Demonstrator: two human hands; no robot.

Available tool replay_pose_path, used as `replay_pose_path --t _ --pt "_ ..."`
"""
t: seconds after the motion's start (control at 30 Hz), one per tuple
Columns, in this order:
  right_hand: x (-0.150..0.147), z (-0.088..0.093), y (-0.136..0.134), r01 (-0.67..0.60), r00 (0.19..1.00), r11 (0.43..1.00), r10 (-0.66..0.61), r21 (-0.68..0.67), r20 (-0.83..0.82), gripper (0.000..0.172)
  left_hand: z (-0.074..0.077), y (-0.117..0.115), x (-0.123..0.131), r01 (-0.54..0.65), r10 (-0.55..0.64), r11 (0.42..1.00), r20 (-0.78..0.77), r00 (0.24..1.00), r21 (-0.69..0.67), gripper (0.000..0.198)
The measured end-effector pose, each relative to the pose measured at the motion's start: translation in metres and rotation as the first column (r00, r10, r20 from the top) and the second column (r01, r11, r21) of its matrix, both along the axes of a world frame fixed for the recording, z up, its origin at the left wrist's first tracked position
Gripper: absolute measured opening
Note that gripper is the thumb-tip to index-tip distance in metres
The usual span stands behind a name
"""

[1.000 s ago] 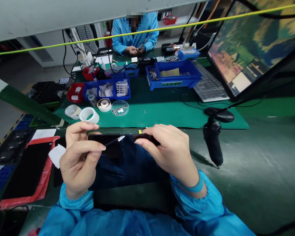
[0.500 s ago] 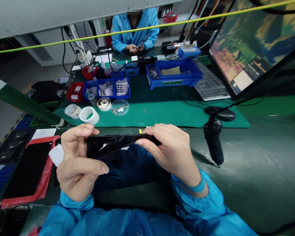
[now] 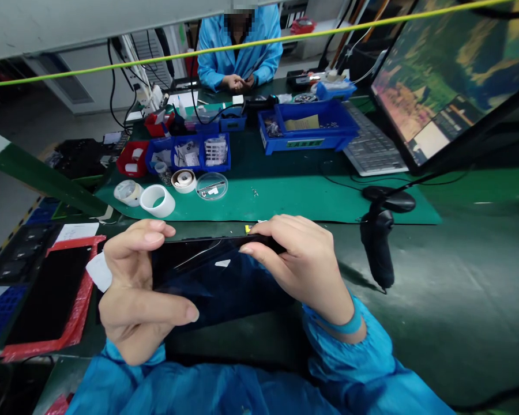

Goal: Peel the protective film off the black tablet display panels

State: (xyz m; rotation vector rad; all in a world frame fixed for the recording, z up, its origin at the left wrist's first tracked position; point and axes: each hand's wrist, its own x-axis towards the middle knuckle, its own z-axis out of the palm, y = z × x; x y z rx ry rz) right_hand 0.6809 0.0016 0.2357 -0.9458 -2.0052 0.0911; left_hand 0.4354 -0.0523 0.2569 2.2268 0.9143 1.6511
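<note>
A black glossy panel, like a tablet screen [image 3: 207,271], is held flat in front of me above the dark green bench. My left hand [image 3: 140,288] grips its left edge, thumb across the front and fingers curled over the top. My right hand [image 3: 303,262] is closed on the top right edge, fingertips pinching at the rim. A thin clear film with a small white tab [image 3: 222,263] lies partly lifted across the panel's face. A small yellow piece [image 3: 247,229] shows just behind the panel.
Tape rolls [image 3: 157,200] and a clear round dish [image 3: 211,185] sit on the green mat [image 3: 285,196]. Blue bins [image 3: 307,129], a keyboard [image 3: 372,151] and a monitor [image 3: 454,75] stand behind. A black tool [image 3: 377,245] hangs at right. A red tray [image 3: 47,300] lies at left. Another person sits opposite.
The panel has tilted so its face shows more. My left hand slid lower along the left edge, and the film with its white tab has moved down across the face.
</note>
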Motion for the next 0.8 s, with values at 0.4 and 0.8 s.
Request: replay_pose_path --t 0.4,0.8 --pt "-0.001 0.0 0.0 0.014 1.0 0.999 -0.014 -0.029 0.017 0.035 0.0 0.003 -0.003 0.044 -0.044 0.999 -0.007 0.999 -0.009 0.02" --pt "-0.006 -0.009 0.002 0.017 0.998 0.988 -0.006 -0.153 0.07 0.038 0.004 0.005 -0.01 0.049 -0.05 0.977 -0.002 0.999 -0.208 0.013"
